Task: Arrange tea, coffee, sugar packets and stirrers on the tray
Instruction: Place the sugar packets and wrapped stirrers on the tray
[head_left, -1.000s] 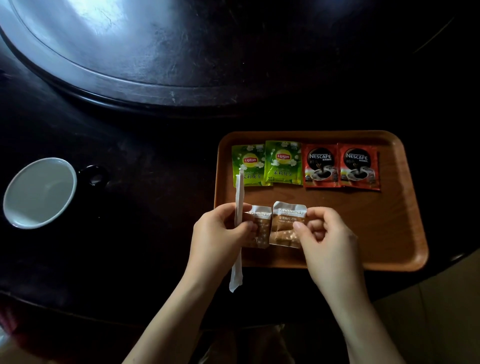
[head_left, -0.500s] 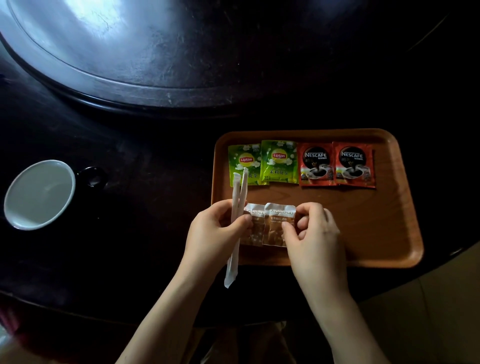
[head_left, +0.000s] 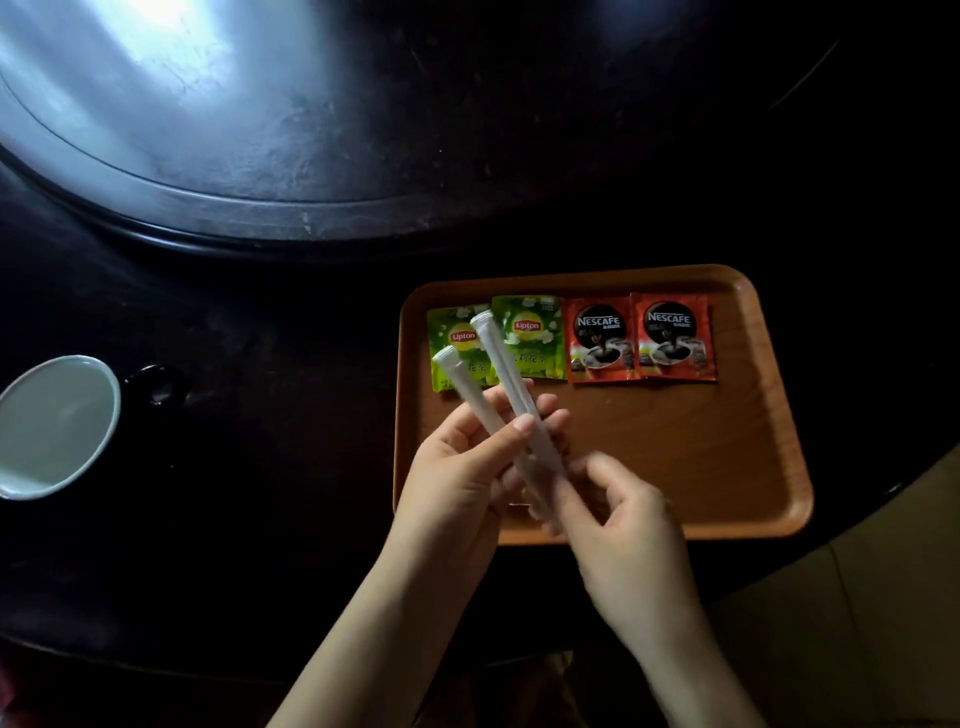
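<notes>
Two stirrers (head_left: 496, 410) | in left hand (head_left: 462, 467) grip | tips above tray (head_left: 727, 467)

Left hand (head_left: 470, 467) gripping, right hand (head_left: 618, 514) fingers curled, blurred

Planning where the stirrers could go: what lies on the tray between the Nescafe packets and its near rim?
Head view: bare tray between the Nescafe packets and the near rim.
</notes>
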